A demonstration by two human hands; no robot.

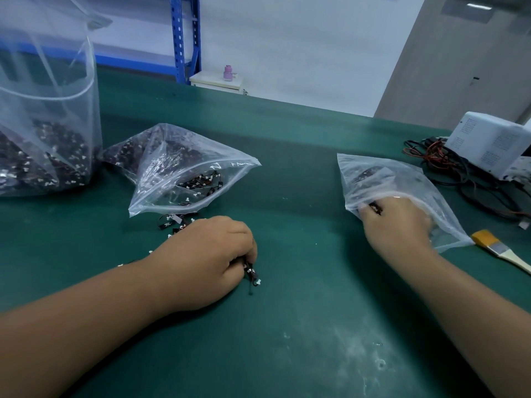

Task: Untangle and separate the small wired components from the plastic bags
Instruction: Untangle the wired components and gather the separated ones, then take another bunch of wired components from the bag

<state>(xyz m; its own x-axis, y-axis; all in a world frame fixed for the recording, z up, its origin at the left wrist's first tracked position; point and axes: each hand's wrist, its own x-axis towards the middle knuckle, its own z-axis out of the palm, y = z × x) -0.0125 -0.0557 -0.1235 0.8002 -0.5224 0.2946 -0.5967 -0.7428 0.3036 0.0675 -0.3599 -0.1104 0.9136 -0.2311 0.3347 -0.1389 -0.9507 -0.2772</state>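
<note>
My left hand (212, 254) rests on the green mat with its fingers curled round a small black wired component (251, 275) that has a white connector. Behind that hand lies a clear plastic bag (184, 170), its mouth open toward me, with several black wired components inside. A few loose components (172, 224) lie just outside its mouth. My right hand (399, 222) is inside the mouth of a second clear bag (382, 179) and holds a black component (375, 208) at its fingertips.
A tall clear bag (48, 124) filled with the same parts stands at the far left. At the right are a white box (488, 142), tangled black and red cables (459, 170) and a brush (500, 248). The green mat (301, 311) has white dust near me.
</note>
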